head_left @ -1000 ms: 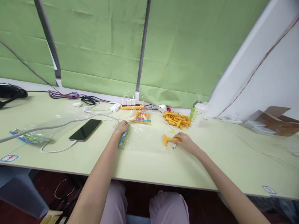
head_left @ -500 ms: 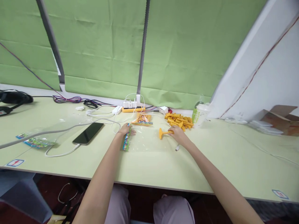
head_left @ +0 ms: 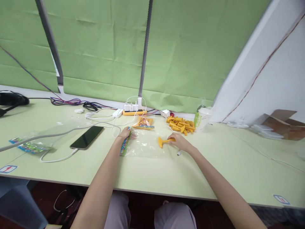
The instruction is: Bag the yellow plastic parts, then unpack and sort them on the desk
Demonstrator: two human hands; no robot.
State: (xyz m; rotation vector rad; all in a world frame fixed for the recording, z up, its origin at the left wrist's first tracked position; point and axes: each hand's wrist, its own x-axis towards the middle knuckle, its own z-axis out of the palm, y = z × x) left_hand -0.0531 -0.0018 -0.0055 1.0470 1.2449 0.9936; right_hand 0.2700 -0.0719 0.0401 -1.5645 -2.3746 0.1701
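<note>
Orange piece [head_left: 163, 141]: just one loose one, and it's in my right hand [head_left: 180, 142]. Flared end points left, sitting low at the right edge of the clear bag [head_left: 145, 145].
Right arm: stretched out long from the bottom right, palm down, wrist low over the table [head_left: 226, 165]. Fingers [head_left: 172, 140] are closed round the piece's stem.
Left hand [head_left: 125, 132]: my arm runs straight up from the bottom middle, palm down on the bag's left end. Fingers are curled shut over the far end of the coloured strip [head_left: 124, 147]. Whether that's a real pinch or just pressing it flat, I can't tell.
Bag count: one clear bag lying flat on the table between my two hands, strip along its left side.
Orange pile [head_left: 181, 124]: one heap behind my right hand, too tangled to count.
Filled bag [head_left: 143, 122]: one, with orange bits inside, just past my left hand.
Phone [head_left: 87, 137]: one, screen dark, white cable plugged in, left of my left arm.
Cup [head_left: 201, 117]: one, green label, right beside the pile.
Power strip [head_left: 131, 110]: one, by the green backdrop, white chargers on it.
Spare bags [head_left: 30, 147]: far left, well apart from everything, and I can't get a count.
</note>
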